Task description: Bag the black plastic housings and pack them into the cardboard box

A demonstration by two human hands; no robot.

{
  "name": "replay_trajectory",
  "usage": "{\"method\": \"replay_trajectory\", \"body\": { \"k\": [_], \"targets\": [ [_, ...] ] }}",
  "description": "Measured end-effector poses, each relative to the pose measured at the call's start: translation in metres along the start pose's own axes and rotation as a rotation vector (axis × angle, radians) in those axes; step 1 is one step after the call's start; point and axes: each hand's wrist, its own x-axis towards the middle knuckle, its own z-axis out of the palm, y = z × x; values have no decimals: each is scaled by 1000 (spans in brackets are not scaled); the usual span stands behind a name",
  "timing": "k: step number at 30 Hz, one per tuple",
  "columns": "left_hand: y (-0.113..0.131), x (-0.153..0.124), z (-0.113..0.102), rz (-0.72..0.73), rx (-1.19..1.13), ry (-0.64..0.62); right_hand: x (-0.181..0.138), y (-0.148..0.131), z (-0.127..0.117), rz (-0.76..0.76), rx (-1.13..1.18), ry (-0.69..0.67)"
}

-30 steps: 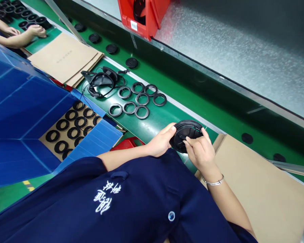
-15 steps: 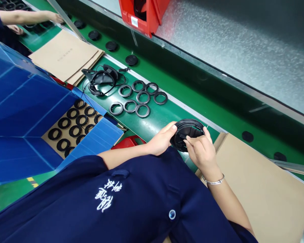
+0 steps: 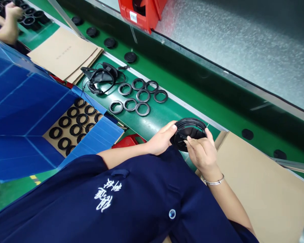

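A round black plastic part (image 3: 190,126) with a raised rim is held tilted in front of my chest. My left hand (image 3: 162,139) grips its left edge, thumb on top and fingers hidden underneath. On the right edge, my right hand (image 3: 202,150) has its fingers bent around the rim, while thumb and forefinger press at the middle of the part. Whether a small piece sits between those fingertips is hard to see. Several black rings (image 3: 143,96) lie on the green table (image 3: 152,118) to the left, beside a black headset-like item with straps (image 3: 101,79).
A blue box (image 3: 27,111) at left holds black rings on cardboard (image 3: 72,135). Black discs (image 3: 130,57) sit on the green conveyor (image 3: 192,101). Cardboard sheets (image 3: 63,54) lie at far left, another (image 3: 263,189) at right. A red bin (image 3: 139,17) stands behind. A co-worker's hand (image 3: 11,23) shows at upper left.
My hands and the round part stay nearly in place, with the right hand shifted very slightly right. The co-worker's arm has drawn back leftward from the conveyor. The conveyor discs shifted slightly in view.
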Motion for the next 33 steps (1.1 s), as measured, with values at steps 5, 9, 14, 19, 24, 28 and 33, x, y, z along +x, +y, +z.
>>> {"method": "replay_trajectory", "body": {
  "k": [5,9,14,19,24,28,33],
  "targets": [
    [0,0,-1,31,73,3,0,-1,-1,-7,-15,18],
    [0,0,-1,28,78,0,0,-1,0,-18,-62,3],
    [-1,-1,-2,14,95,-2,0,0,2,-3,-55,-4],
    [-1,-1,-2,15,84,19,-1,0,3,14,-28,-13],
    [-1,0,-2,-11,81,39,-2,0,4,38,-3,-49],
    [-4,1,-4,10,101,46,-3,2,3,53,37,-68],
    [-5,1,-6,0,131,33,-3,2,3,22,11,-46]
  ]
}}
